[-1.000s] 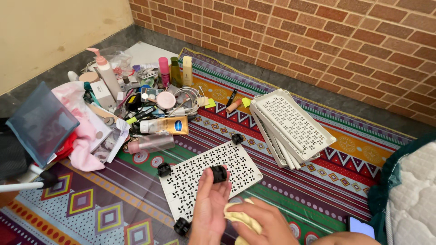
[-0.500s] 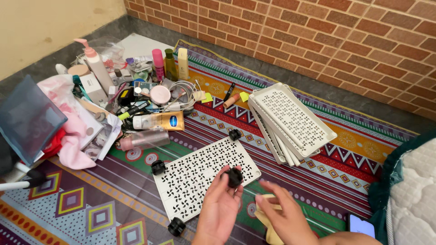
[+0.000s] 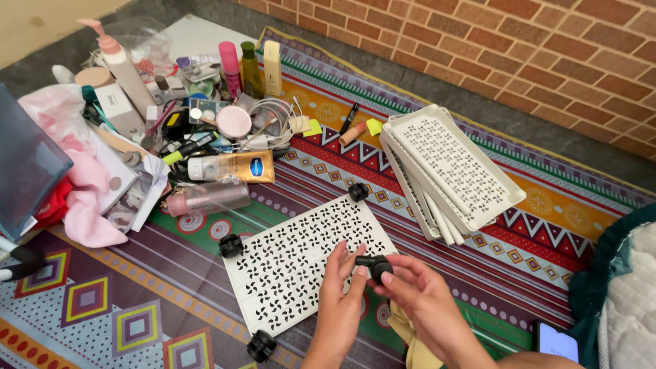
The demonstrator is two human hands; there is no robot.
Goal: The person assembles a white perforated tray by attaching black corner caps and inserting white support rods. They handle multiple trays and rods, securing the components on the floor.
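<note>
Both my hands meet over the near right corner of a white perforated tray that lies upside down on the patterned mat. My left hand and my right hand together pinch a small black caster wheel between the fingertips. Black casters sit at three of the tray's corners: far, left and near. A yellow cloth lies under my right wrist.
A stack of white perforated trays leans at the right. A heap of cosmetics, bottles, cables and a pink cloth fills the left. A phone lies at the lower right beside a quilted cushion. A brick wall runs behind.
My right hand let go of the yellow cloth and came up to grip the black caster with my left hand. The view tilted down and nearer.
</note>
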